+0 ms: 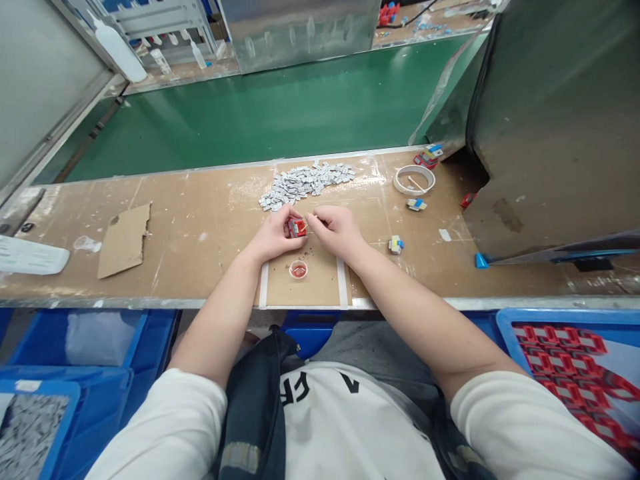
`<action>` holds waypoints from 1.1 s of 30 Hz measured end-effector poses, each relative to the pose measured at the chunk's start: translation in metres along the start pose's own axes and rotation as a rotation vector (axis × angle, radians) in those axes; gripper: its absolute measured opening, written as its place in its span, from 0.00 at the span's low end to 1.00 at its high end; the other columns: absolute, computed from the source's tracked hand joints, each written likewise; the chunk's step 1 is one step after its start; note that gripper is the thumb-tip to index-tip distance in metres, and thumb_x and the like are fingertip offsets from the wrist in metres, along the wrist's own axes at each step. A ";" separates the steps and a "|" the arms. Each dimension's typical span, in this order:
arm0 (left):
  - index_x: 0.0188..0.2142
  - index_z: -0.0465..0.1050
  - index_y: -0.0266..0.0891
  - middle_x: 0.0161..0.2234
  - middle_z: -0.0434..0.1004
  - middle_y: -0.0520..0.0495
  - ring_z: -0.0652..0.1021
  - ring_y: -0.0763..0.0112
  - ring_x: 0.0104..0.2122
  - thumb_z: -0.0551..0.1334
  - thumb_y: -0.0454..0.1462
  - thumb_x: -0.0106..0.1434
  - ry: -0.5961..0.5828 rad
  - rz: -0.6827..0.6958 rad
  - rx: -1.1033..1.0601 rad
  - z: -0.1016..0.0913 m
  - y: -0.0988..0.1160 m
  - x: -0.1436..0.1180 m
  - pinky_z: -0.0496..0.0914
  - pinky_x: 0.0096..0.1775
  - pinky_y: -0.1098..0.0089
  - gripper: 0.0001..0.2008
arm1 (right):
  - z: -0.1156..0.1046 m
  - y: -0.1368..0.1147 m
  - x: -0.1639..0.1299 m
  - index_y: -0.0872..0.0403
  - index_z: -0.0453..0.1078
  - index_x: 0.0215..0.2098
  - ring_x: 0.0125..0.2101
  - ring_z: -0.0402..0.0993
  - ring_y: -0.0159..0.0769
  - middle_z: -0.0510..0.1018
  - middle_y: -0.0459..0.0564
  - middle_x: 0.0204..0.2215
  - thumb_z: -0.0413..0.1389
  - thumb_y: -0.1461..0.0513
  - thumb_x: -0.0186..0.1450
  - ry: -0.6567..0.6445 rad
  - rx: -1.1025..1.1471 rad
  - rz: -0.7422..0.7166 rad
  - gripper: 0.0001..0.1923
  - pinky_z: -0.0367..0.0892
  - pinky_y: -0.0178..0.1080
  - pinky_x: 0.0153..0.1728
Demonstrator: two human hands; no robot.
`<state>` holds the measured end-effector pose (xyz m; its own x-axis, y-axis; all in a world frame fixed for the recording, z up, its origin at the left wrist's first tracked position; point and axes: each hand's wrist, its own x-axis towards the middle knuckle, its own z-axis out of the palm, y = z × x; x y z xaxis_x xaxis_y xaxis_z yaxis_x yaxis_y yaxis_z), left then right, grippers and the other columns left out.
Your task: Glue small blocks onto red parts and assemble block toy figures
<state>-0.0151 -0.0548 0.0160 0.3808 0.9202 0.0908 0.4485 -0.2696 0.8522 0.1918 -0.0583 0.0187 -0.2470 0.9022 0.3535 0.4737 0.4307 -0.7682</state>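
My left hand (pixel 277 235) grips a small red block part (pixel 297 227) over the brown workbench (pixel 200 227). My right hand (pixel 334 227) is pinched at the part's right side, fingertips touching it; whether it holds a small piece I cannot tell. Just behind the hands lies a heap of several small grey metal pieces (pixel 305 182). A little round cap with red liquid (pixel 299 269) sits on the taped square in front of my hands.
A roll of white tape (pixel 414 179) lies at the right, with small red-blue-yellow parts (pixel 428 155) nearby. A cardboard scrap (pixel 125 239) lies at the left. A green conveyor belt (pixel 280 113) runs behind. Blue bins (pixel 570 347) stand below the bench edge.
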 end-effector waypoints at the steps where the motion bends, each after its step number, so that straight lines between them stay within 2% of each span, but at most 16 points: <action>1: 0.43 0.67 0.44 0.31 0.71 0.54 0.73 0.69 0.29 0.72 0.38 0.55 0.000 0.002 -0.005 0.000 0.000 0.000 0.68 0.32 0.69 0.20 | -0.001 -0.001 0.000 0.51 0.49 0.22 0.24 0.52 0.31 0.57 0.42 0.19 0.54 0.56 0.72 0.004 -0.013 -0.001 0.25 0.46 0.41 0.30; 12: 0.44 0.67 0.44 0.34 0.73 0.53 0.74 0.69 0.29 0.73 0.38 0.55 0.006 -0.009 -0.041 0.001 -0.006 0.002 0.70 0.32 0.68 0.20 | -0.001 -0.002 0.000 0.51 0.49 0.22 0.24 0.52 0.31 0.57 0.42 0.19 0.53 0.54 0.73 -0.001 -0.022 -0.025 0.25 0.47 0.40 0.30; 16: 0.45 0.67 0.44 0.35 0.73 0.52 0.75 0.68 0.30 0.75 0.41 0.55 0.000 -0.016 -0.113 0.001 -0.009 0.003 0.70 0.33 0.68 0.23 | -0.007 -0.004 0.000 0.51 0.48 0.22 0.24 0.52 0.31 0.55 0.42 0.19 0.51 0.50 0.74 0.052 0.082 -0.092 0.27 0.48 0.40 0.30; 18: 0.46 0.67 0.44 0.36 0.74 0.51 0.76 0.69 0.31 0.76 0.43 0.55 0.000 -0.014 -0.159 0.000 -0.010 0.005 0.69 0.34 0.69 0.24 | -0.013 -0.006 -0.001 0.50 0.49 0.22 0.24 0.52 0.30 0.54 0.41 0.19 0.49 0.47 0.75 -0.049 0.206 -0.185 0.28 0.49 0.40 0.30; 21: 0.48 0.67 0.42 0.38 0.76 0.50 0.76 0.69 0.33 0.77 0.45 0.56 0.019 0.010 -0.196 -0.002 -0.012 0.006 0.69 0.35 0.70 0.27 | -0.018 -0.009 -0.007 0.51 0.51 0.21 0.23 0.53 0.29 0.55 0.40 0.19 0.49 0.46 0.76 -0.413 0.272 -0.296 0.30 0.51 0.38 0.30; 23: 0.49 0.67 0.42 0.39 0.76 0.49 0.77 0.69 0.35 0.77 0.45 0.56 0.025 0.029 -0.212 -0.003 -0.013 0.007 0.70 0.36 0.70 0.28 | -0.017 -0.011 -0.011 0.52 0.55 0.21 0.23 0.55 0.29 0.59 0.41 0.18 0.50 0.47 0.76 -0.588 0.146 -0.333 0.29 0.50 0.38 0.30; 25: 0.50 0.67 0.41 0.39 0.77 0.48 0.77 0.69 0.35 0.77 0.45 0.56 0.019 0.034 -0.230 -0.004 -0.013 0.006 0.70 0.36 0.70 0.28 | -0.014 -0.016 -0.015 0.54 0.61 0.21 0.23 0.57 0.30 0.66 0.43 0.19 0.51 0.48 0.76 -0.634 -0.052 -0.350 0.29 0.48 0.38 0.31; 28: 0.51 0.67 0.41 0.40 0.78 0.48 0.78 0.68 0.36 0.77 0.45 0.56 0.011 0.032 -0.247 -0.004 -0.015 0.006 0.70 0.38 0.69 0.29 | -0.013 -0.027 -0.015 0.55 0.69 0.24 0.26 0.64 0.33 0.75 0.48 0.23 0.52 0.43 0.76 -0.594 -0.320 -0.302 0.31 0.46 0.39 0.31; 30: 0.51 0.68 0.41 0.41 0.78 0.48 0.79 0.66 0.38 0.76 0.46 0.57 0.005 0.029 -0.248 -0.004 -0.017 0.006 0.72 0.41 0.67 0.28 | -0.017 -0.035 -0.015 0.55 0.74 0.29 0.29 0.70 0.35 0.80 0.51 0.29 0.49 0.41 0.77 -0.546 -0.428 -0.232 0.32 0.46 0.39 0.31; 33: 0.51 0.68 0.42 0.42 0.78 0.48 0.80 0.64 0.39 0.76 0.47 0.57 -0.005 0.009 -0.233 -0.005 -0.018 0.007 0.73 0.42 0.65 0.28 | -0.034 -0.038 -0.025 0.53 0.77 0.37 0.35 0.76 0.38 0.83 0.51 0.35 0.45 0.44 0.80 -0.411 -0.523 -0.097 0.30 0.50 0.39 0.32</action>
<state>-0.0249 -0.0418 0.0036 0.3881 0.9165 0.0973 0.2460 -0.2048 0.9474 0.2083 -0.0965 0.0571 -0.5618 0.8216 0.0963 0.7549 0.5568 -0.3467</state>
